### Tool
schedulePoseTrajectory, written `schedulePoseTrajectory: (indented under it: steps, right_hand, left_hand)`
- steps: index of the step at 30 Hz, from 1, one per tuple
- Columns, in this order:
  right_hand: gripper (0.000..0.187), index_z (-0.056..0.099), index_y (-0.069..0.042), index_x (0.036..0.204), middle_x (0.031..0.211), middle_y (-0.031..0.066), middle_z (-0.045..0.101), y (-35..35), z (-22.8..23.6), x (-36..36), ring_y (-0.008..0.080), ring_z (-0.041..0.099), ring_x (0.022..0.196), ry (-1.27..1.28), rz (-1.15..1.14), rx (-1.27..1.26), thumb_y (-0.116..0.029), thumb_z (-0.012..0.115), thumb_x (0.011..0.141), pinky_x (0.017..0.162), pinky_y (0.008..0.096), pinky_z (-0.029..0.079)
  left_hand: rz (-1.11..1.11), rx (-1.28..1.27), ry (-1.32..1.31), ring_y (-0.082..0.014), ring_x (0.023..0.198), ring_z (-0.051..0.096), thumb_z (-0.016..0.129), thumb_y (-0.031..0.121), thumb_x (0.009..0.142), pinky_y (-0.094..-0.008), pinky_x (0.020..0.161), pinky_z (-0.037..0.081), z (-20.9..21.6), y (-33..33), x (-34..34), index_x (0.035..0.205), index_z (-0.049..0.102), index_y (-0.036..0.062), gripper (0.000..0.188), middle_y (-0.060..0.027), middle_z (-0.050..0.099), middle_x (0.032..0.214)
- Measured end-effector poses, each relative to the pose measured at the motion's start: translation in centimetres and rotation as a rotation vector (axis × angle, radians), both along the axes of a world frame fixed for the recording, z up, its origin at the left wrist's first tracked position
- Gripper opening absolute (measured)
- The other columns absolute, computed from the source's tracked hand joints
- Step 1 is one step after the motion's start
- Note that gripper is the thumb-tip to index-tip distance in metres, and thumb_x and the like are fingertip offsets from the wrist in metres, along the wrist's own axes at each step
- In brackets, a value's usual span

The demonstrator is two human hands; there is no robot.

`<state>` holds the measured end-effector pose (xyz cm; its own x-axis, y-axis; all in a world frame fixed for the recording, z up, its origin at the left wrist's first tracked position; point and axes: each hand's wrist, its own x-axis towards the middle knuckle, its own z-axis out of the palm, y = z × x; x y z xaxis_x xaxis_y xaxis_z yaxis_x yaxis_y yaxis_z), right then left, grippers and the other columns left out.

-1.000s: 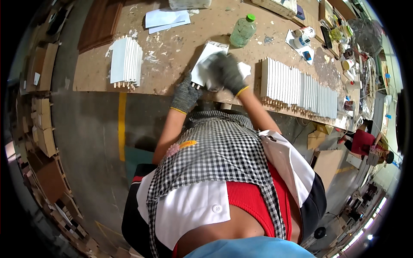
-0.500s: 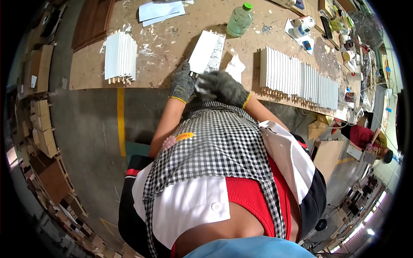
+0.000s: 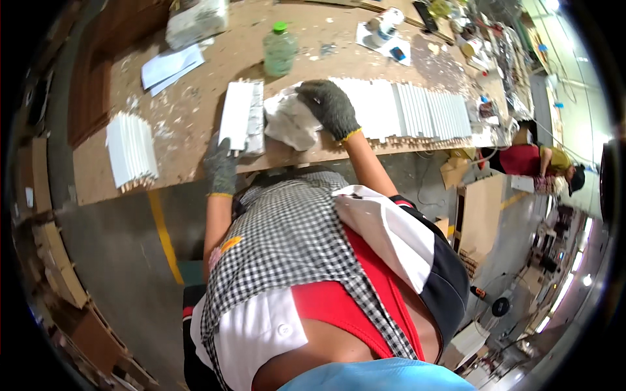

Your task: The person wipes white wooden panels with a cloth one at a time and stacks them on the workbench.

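Note:
My left hand (image 3: pixel 220 166), in a dark grey knit glove, grips the near end of a white painted board (image 3: pixel 236 117) with its thumb on top. The board lies over a foil-like silvery block (image 3: pixel 256 124) at the table's front edge. To the right, my right hand (image 3: pixel 329 107), gloved the same way, has its fingers closed on a crumpled white cloth (image 3: pixel 287 122); the fingertips are partly hidden. Beyond that hand stands a long row of white boards (image 3: pixel 417 111) with wooden dowel pegs at their ends.
A fanned stack of white boards (image 3: pixel 130 150) stands at the table's left. Behind are white paper sheets (image 3: pixel 173 68), a wrapped white bundle (image 3: pixel 197 25) and a green-capped bottle (image 3: pixel 279 51). Cups and cans (image 3: pixel 386 29) crowd the far right. Another person (image 3: pixel 541 163) is off to the right.
My right hand has left the board's near end and moved right onto the white cloth. My left hand stays on the board. The whole view has swung to the right.

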<state>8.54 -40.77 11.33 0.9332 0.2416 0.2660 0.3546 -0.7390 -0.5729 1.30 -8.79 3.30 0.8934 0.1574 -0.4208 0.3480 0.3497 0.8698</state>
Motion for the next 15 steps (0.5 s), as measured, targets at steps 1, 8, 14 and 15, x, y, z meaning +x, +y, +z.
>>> schedulePoseTrajectory:
  steps: [1,8,14,15]
  right_hand:
    - [0.022,0.077,-0.013,0.106,0.109,0.0131,0.073,-1.7,-0.3,1.0,0.0331,0.066,0.106,0.093,-0.101,0.103,-0.023,0.067,0.089,0.094,0.0437,0.052]
    - [0.035,0.073,-0.018,0.118,0.113,0.0156,0.072,-23.8,-11.0,9.8,0.0371,0.068,0.105,0.012,-0.874,-0.229,-0.018,0.064,0.084,0.092,0.0447,0.054]
    - [0.051,0.067,-0.009,0.12,0.118,0.0206,0.07,-29.4,-12.7,15.7,0.0355,0.068,0.108,0.286,-0.787,-0.284,-0.047,0.066,0.085,0.088,0.0476,0.054]
    - [0.051,0.068,-0.011,0.12,0.115,0.0202,0.071,-32.9,-14.8,14.7,0.036,0.068,0.108,0.338,-0.782,-0.385,-0.047,0.068,0.083,0.09,0.0476,0.053]
  left_hand:
    - [-0.017,0.068,0.015,-0.0185,0.097,0.06,0.061,0.016,0.099,-0.0334,0.08,0.054,0.5,0.2,0.0,0.134,0.058,-0.0007,0.038,-0.0078,0.063,0.115]
    - [0.005,0.005,0.108,-0.0244,0.104,0.063,0.058,0.017,0.101,-0.0383,0.088,0.055,0.3,1.8,0.5,0.135,0.056,-0.0029,0.04,-0.0124,0.063,0.12]
    - [0.206,-0.02,0.042,-0.0168,0.096,0.064,0.065,0.019,0.099,-0.0327,0.081,0.055,1.6,0.2,-1.2,0.13,0.063,0.0018,0.035,-0.0048,0.066,0.114]
    - [0.155,-0.021,-0.002,-0.0162,0.096,0.064,0.066,0.019,0.098,-0.0318,0.081,0.055,1.5,1.9,-0.4,0.129,0.064,0.0023,0.035,-0.0038,0.067,0.113]
